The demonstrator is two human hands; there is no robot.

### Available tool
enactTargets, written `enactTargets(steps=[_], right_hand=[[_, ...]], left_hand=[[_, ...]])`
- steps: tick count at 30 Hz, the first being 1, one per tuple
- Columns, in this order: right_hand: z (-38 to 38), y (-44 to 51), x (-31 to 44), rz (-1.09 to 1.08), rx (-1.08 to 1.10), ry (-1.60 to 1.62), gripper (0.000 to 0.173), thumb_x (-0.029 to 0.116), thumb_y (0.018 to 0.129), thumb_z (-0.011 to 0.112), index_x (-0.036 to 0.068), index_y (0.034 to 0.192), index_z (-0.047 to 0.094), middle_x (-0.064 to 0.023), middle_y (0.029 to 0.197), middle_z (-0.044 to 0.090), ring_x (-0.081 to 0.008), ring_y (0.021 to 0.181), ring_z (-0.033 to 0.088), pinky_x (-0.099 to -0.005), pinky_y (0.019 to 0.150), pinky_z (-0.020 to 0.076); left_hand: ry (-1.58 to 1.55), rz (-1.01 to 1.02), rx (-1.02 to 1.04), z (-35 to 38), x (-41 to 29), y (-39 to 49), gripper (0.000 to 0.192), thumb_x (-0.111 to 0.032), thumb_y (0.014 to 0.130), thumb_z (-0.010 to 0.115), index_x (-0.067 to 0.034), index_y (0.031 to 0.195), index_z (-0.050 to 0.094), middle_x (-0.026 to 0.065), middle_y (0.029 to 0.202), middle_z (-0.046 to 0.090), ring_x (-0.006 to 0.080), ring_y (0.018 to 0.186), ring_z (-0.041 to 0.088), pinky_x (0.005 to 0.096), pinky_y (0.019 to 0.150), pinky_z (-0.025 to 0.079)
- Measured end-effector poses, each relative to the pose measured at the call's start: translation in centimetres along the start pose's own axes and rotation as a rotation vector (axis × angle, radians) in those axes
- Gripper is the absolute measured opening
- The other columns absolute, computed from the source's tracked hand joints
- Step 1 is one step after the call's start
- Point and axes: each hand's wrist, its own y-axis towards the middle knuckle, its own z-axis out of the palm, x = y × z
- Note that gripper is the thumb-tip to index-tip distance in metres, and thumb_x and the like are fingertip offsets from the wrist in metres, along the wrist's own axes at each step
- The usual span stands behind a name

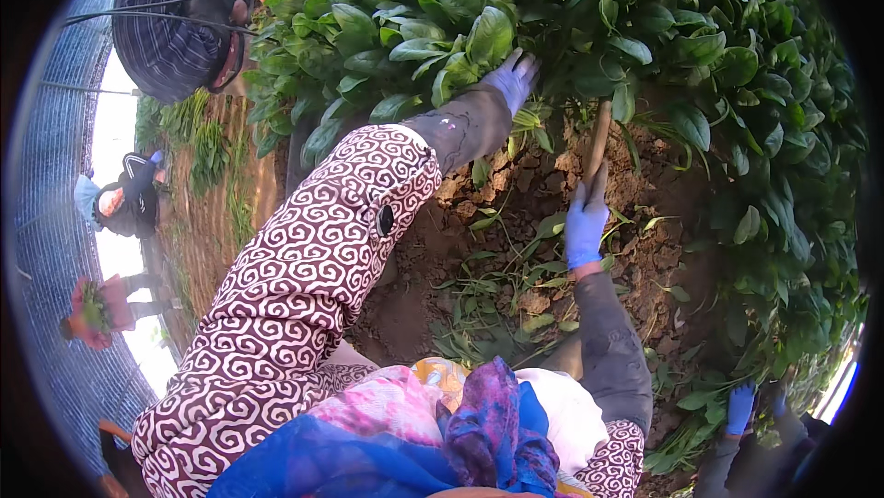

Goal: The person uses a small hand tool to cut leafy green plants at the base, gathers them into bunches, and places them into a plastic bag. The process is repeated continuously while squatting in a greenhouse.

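My left hand [512,80], in a blue glove, reaches into the leafy green plants [414,21], which look like spinach. Its fingertips touch leaves and stems near the base; foliage hides whether they grip any. Lower and to the right, my right hand [587,225], also gloved in blue, is closed around a wooden handle [599,135]. The handle points away from me, and its far end disappears under the leaves. Between my hands and my body lies cracked brown soil [497,222] with loose cut leaves [483,318] scattered over it.
Dense plants [753,153] stand along the right side. A co-worker in a striped top [179,21] bends at the upper left; others are farther back. Another person's gloved hand [741,408] is at lower right, beside leaves. Blue netting [52,222] borders the left.
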Motion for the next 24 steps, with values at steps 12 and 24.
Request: enactTargets(steps=[12, 24], right_hand=[[3.4, 6.2, 0.7, -0.147, 0.006, -0.181, 0.06, 0.015, 0.094, 0.053, 0.011, 0.148, 0.028, -0.029, 0.088, 0.065, -0.0437, 0.078, 0.064, -0.047, 0.066, 0.0499], [3.8, 2.6, -3.7, -0.256, 0.107, -0.306, 0.071, 0.013, 0.093, 0.053, 0.013, 0.151, 0.013, -0.0267, 0.074, 0.063, -0.0444, 0.068, 0.062, -0.051, 0.058, 0.0465]], left_hand=[[-0.122, 0.015, 0.439, -2.0, 1.9, 1.6, 0.03, -0.02, 0.091, 0.053, -0.01, 0.115, 0.067, 0.0055, 0.113, 0.067, 0.024, 0.105, 0.064, 0.045, 0.09, 0.042], [-0.087, 0.058, 0.411, -1.1, 0.7, 0.7, 0.034, -0.016, 0.091, 0.054, -0.004, 0.122, 0.061, 0.0094, 0.117, 0.065, 0.027, 0.109, 0.062, 0.0451, 0.096, 0.04]])
